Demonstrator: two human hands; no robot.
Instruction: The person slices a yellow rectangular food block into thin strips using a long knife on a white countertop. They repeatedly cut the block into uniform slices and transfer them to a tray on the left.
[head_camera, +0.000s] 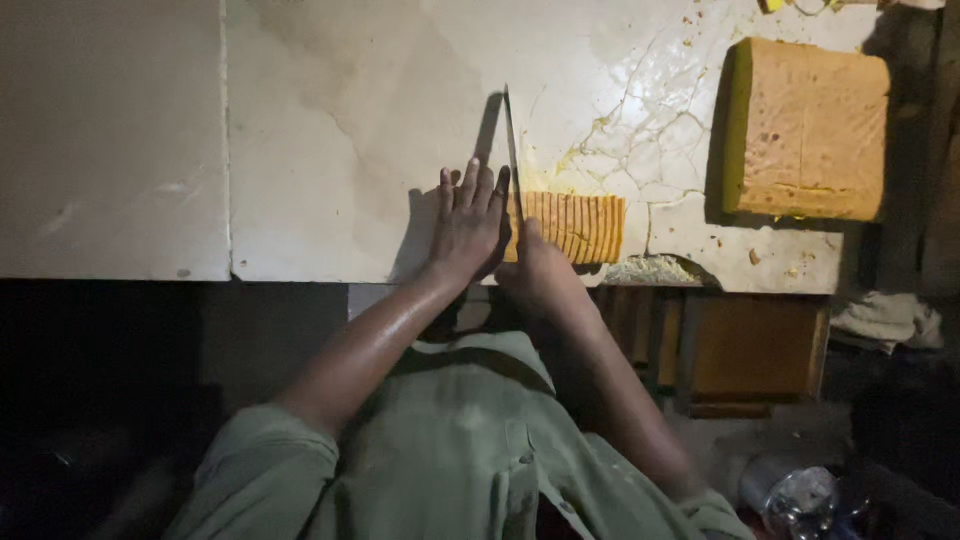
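Down by your body, your green shirt fills the bottom of the view, and both bare arms reach up to the edge of the pale stone counter.

Your left hand lies flat, with the fingers straight and close together. The fingertips press against the side of the knife blade. Your right hand is curled around what must be the knife handle, but the handle is hidden, so you cannot tell just how the fingers wrap it.

Just right of the blade sits the cake block. It is yellow and already cut into many thin slices that stand side by side, touching each other. It lies close to the counter's front edge, with a small heap of crumbs beside it.

It looks like you are in the middle of slicing, at the left end of the block. A next cut would need the blade kept straight up and your left fingers kept clear of the sharp edge.

Farther off on the right sits a big uncut cake loaf, well apart, with crumbs and yellow streaks around it.
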